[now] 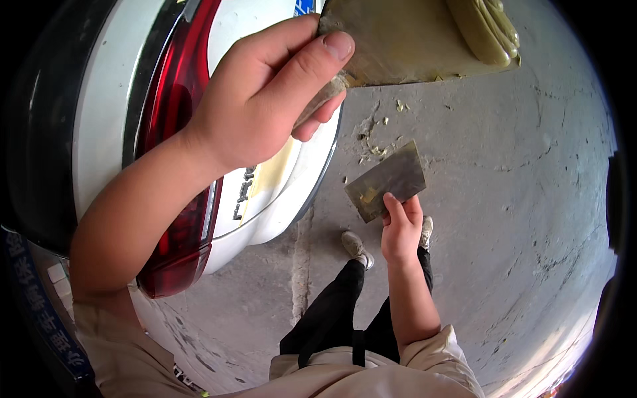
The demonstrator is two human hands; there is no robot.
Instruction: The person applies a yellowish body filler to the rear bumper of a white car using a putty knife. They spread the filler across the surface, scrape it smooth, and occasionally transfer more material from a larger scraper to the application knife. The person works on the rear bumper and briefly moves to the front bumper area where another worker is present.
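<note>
Holding up in the left hand a flat board, near the top of the view and close to the rear of a white car. Pressing with the thumb on the upper face of the board, at its near corner; with the other fingers bent and partly hidden beneath, so cannot tell exactly how spread. On the far right end of this board, a thick, folded lump of yellowish putty; over the rest of the face, thin dull stains.

Holding in the right hand, lower and nearer to the body, a thin rectangular scraper. Pinching it at the lower edge, between the thumb on top and the bent forefinger; cannot tell about the other fingers, turned away from sight. On the left part of the scraper, a small yellow smear.

On the rear of the car, just beside dark lettering, a pale yellow patch. Further left, a long red tail light, passing behind the left forearm.

On the grey concrete floor, close to the scraper, scattered yellowish crumbs. Below, 2 light shoes and black trousers; along the lower edge, a beige shirt.
</note>
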